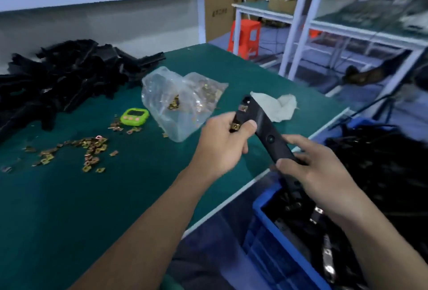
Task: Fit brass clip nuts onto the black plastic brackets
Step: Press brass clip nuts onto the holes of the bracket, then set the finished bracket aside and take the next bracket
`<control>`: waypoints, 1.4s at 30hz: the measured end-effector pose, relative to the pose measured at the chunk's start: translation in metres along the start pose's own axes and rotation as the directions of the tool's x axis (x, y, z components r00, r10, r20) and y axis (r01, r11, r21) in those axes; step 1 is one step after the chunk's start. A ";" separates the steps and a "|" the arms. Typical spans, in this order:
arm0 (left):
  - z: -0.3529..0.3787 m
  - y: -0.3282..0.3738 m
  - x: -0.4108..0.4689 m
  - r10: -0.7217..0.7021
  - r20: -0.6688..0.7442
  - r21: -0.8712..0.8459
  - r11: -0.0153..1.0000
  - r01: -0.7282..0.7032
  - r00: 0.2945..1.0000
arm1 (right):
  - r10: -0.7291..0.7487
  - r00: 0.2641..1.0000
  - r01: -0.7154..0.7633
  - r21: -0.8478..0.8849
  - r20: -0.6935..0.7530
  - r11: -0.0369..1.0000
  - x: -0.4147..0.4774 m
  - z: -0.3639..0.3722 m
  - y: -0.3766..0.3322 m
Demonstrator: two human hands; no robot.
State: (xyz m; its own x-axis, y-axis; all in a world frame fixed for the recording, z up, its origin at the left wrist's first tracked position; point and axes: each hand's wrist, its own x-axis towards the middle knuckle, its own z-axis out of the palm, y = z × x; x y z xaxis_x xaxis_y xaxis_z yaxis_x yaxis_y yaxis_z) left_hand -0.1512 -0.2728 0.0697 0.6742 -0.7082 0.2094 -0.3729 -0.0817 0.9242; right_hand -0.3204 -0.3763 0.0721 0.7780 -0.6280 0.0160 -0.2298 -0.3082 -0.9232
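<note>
Green-matted worktop: our left grip and right grip both clasp a long black plastic bracket; loose brass clip nuts glint left of them, a crinkled clear bag just beyond.

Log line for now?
left hand: grips black plastic bracket upper end | right hand: grips lower part | two brass clip nuts on bracket | lower end over blue plastic crate

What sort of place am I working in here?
Most likely a small factory assembly station. A green-matted workbench carries a heap of black plastic brackets and loose brass clip nuts, and a blue crate beside it holds more brackets.
</note>
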 end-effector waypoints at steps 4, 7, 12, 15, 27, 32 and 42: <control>0.097 0.013 -0.004 -0.091 0.261 -0.006 0.995 0.096 0.961 | 0.214 0.938 -0.209 0.046 -0.272 0.977 -0.045 -0.065 0.062; 0.164 0.011 -0.010 -0.245 0.420 -0.140 0.934 0.329 0.874 | 0.384 0.835 -0.349 0.159 -0.393 0.923 -0.076 -0.094 0.103; 0.242 0.003 -0.019 -0.425 0.676 -0.204 0.678 0.706 0.602 | 0.618 0.587 -0.399 0.477 -0.523 0.783 -0.101 -0.118 0.158; 0.271 0.001 -0.026 -0.449 0.721 -0.109 0.679 0.726 0.528 | 0.682 0.441 -0.271 0.638 -0.583 0.720 -0.089 -0.132 0.178; 0.274 -0.042 -0.026 -0.517 0.637 -0.031 0.724 0.689 0.572 | 0.750 0.486 -0.326 0.703 -0.449 0.632 -0.061 -0.058 0.187; 0.247 -0.038 -0.019 -0.460 0.667 0.015 0.795 0.607 0.586 | 0.659 0.643 -0.306 0.658 -0.390 0.688 -0.046 -0.026 0.165; 0.101 0.016 0.030 -0.154 0.321 -0.095 0.976 0.194 0.934 | 0.336 0.832 -0.088 0.494 -0.441 0.865 0.041 0.031 0.035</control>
State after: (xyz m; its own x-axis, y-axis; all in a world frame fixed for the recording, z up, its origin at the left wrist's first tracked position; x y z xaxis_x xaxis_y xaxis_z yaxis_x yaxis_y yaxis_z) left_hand -0.2013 -0.3663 0.0588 0.4827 -0.8744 -0.0494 -0.1731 -0.1505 0.9733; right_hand -0.2780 -0.3907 0.0280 0.3122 -0.9414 -0.1280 0.0218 0.1418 -0.9897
